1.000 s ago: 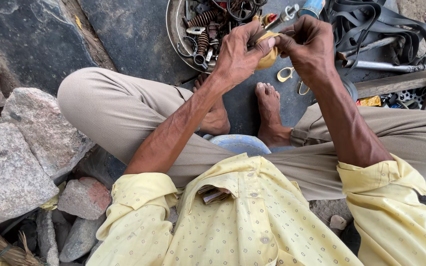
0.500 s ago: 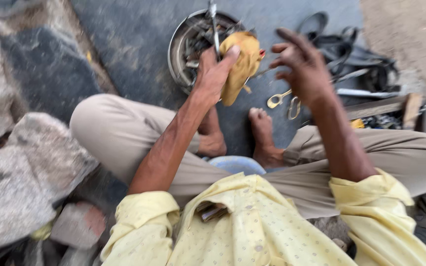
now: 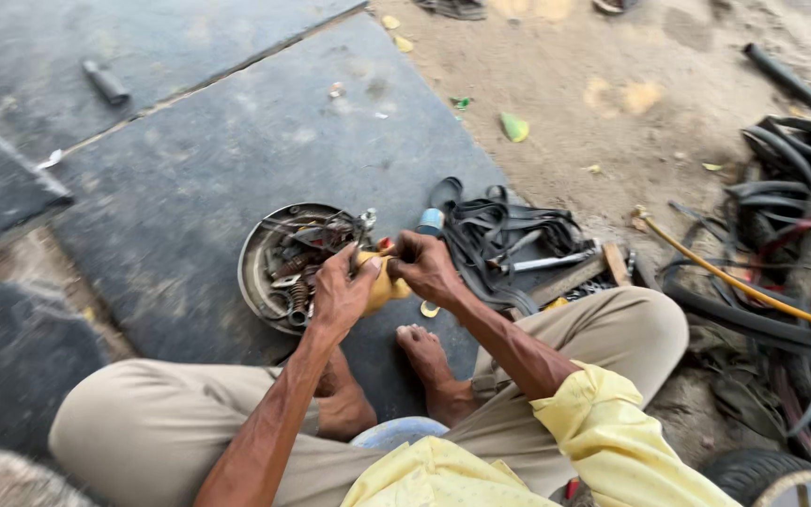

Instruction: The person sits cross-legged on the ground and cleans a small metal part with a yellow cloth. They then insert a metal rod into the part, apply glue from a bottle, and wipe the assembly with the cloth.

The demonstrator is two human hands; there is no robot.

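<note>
1. Ground: a dark stone slab covers the left and centre of the view; sandy earth lies beyond it to the upper right.
2. Person: seated cross-legged on the slab in beige trousers and a yellow shirt, bare feet tucked in front.
3. Right-hand clutter: a pile of black rubber tubes and tyres with an orange hose running across it.
4. Black straps lie heaped just beyond the hands, with a metal tool resting among them and a small blue-capped container at their left edge.
5. Round metal dish: shallow, worn, filled with springs, bolts and other small metal parts; it sits on the slab just left of the hands.
6. Left hand: fingers curled closed around the yellow object, thumb pressed over its top.
7. Right hand: fingers bent and pinched shut on the upper right end of the same object.
8. Yellow object: held between both hands, low over the slab at the dish's right rim — soft-looking, dull mustard yellow, crumpled and largely hidden by the fingers; its exact kind cannot be told.
9. A small yellowish ring lies on the slab just below the right hand.
</note>
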